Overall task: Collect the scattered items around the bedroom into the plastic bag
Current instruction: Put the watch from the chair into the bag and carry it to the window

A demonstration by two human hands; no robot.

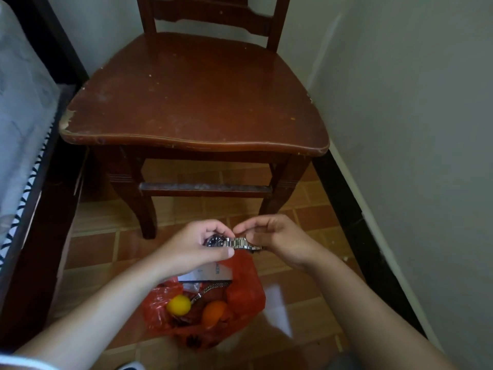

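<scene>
A silver wristwatch (232,242) with a dark dial hangs between both hands, just above the open red plastic bag (248,295) on the tiled floor. My left hand (194,245) grips the watch case, thumb under it. My right hand (274,237) pinches the metal band at its other end. Inside the bag lie a yellow ball (179,304), an orange ball (214,312), a second metal watch band (210,289) and a white card (205,275).
A dark brown wooden chair (194,97) stands straight ahead, its seat bare and chipped at the front left corner. A bed (24,145) with a dark frame runs along the left. A pale wall (416,129) with black skirting closes the right side.
</scene>
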